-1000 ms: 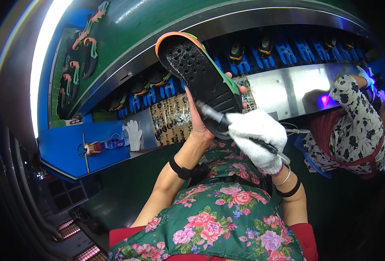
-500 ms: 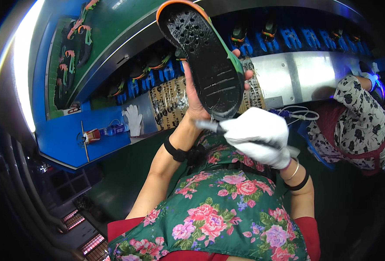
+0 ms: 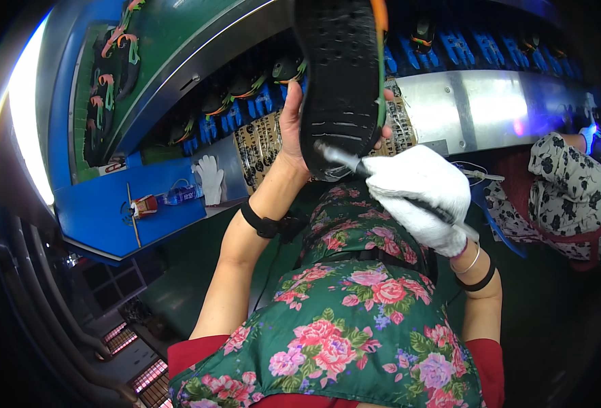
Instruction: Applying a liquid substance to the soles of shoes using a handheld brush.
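Our bare left hand (image 3: 292,141) grips the shoe (image 3: 341,85) by its sides, beyond our flowered apron (image 3: 355,319). Our gloved right hand (image 3: 423,194) is closed on a brush (image 3: 342,158), its blurred tip over the shoe's near end.

**Brush-like tool (image 3: 345,160) over the shoe sole (image 3: 340,85)**

The bare left hand (image 3: 292,136) holds the shoe sole, thumb along its left edge, fingers (image 3: 386,131) showing past its right. Below and right of the sole, the white-gloved right hand (image 3: 419,197) grips the brush-like tool, its tip blurred. Well left of the sole, a spare glove (image 3: 210,179) lies beside a blue tabletop (image 3: 100,221).
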Tool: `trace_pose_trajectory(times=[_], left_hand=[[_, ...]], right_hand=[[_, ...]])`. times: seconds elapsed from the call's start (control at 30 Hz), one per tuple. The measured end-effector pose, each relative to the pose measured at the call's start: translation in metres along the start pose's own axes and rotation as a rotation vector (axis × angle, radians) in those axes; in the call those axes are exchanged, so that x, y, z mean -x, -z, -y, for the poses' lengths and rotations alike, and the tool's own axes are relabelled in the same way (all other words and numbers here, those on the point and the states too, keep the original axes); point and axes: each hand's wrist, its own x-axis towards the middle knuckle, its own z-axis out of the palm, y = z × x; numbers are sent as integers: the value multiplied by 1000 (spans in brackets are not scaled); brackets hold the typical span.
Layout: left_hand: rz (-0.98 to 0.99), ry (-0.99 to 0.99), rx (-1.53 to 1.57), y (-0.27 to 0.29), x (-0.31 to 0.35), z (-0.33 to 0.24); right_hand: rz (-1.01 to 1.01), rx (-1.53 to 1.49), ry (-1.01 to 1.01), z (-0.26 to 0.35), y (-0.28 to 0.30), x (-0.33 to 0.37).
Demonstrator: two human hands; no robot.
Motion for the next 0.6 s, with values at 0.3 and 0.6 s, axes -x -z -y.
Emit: trace_pose_trajectory(times=[0.3,0.6], left_hand=[[-308,111,-129,-1,9,-20],[-581,139,-439,-12,4,-24]], right_hand=[[291,-52,78,14,-3,7],[175,15,115,6,-4,4]])
